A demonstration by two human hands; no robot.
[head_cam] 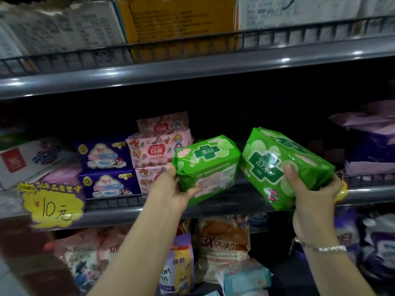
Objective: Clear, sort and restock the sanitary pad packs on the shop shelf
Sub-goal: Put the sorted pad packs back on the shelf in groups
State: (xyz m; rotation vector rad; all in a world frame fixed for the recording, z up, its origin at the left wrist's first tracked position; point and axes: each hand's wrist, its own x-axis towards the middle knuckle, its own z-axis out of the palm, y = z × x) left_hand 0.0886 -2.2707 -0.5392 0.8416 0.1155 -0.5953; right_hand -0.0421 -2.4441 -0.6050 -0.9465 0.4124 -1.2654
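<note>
Sanitary pad packs, green, one gripped in each hand in front of the shelf [213, 205]: the larger-looking right green pack [284, 167] tilted, clasped from below by the right hand [314, 195] with thumb on its face; the left green pack [208, 167] held at its lower left corner by the left hand [173, 193], thumb on top. Best set down squarely into the dark gap right of the pink packs [158, 149] and purple packs [106, 165], labels forward, one at a time.

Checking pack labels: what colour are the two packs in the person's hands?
Both packs, left and right, are bright green with a darker green cross; head view.
</note>
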